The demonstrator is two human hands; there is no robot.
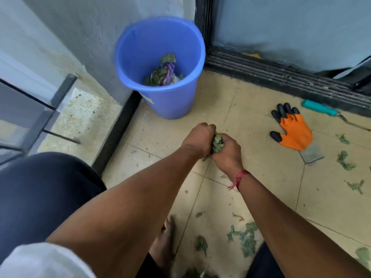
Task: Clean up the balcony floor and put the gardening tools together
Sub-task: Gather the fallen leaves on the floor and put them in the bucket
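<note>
My left hand [197,140] and right hand [227,154]: both curled, pressed together round one wad of dry leaves [217,143]. Just beyond them: blue bucket [172,105], leaves inside. Right of my right hand: orange-and-black garden glove [295,135], flat on the floor; past it, teal-handled tool [319,109]. Nearer me: loose leaves [246,240], scattered.

The bucket [172,103] stands on the floor [251,109] in the corner, against the wall [96,37] and left of the door track [281,77]. Leaves [158,74] lie in it. In front of the bucket, the left hand [197,141] and right hand [227,151] hold a clump [216,143] between them. The glove [295,133] lies to their right, with the tool [319,108] just behind it, beside the track. Scraps [244,239] lie scattered nearer and rightward, beside a foot [163,243].
</note>
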